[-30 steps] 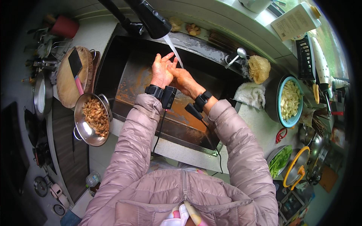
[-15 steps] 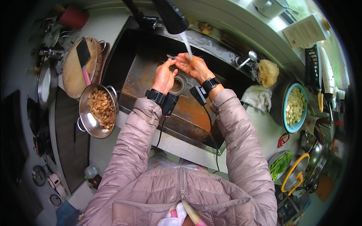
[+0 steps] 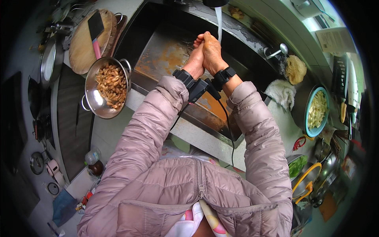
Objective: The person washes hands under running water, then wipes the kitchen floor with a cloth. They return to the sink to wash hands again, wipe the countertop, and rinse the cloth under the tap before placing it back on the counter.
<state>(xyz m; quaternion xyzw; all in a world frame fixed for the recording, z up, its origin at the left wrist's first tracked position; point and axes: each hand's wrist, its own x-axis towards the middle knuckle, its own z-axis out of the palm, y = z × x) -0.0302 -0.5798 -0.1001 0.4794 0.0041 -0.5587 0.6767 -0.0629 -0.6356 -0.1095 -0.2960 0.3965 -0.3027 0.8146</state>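
Over the dark sink (image 3: pixel 158 37), my left hand (image 3: pixel 195 62) and my right hand (image 3: pixel 213 50) are clasped palm to palm. The fingers are curled together at the far end, and no object shows between them. A stream of water (image 3: pixel 219 23) falls from the black tap (image 3: pixel 215 2) just beside my right hand's knuckles. Black straps with small boxes and cables sit on both wrists; the boxes nearly touch. The right hand partly hides the left one's palm and fingers.
At left stand a steel colander (image 3: pixel 91 94) of brown shrimp-like pieces and a round cutting board (image 3: pixel 81 55) with a cleaver (image 3: pixel 96 29). To the right are a sponge (image 3: pixel 296 70), a white cloth (image 3: pixel 282 93), a blue basket (image 3: pixel 326 112) of pale sliced vegetables, and leafy greens (image 3: pixel 297 166).
My hands have come from loosely cupped and partly apart to clasped together, moving farther away and slightly right. The view has shifted, so the tap sits at the top edge.
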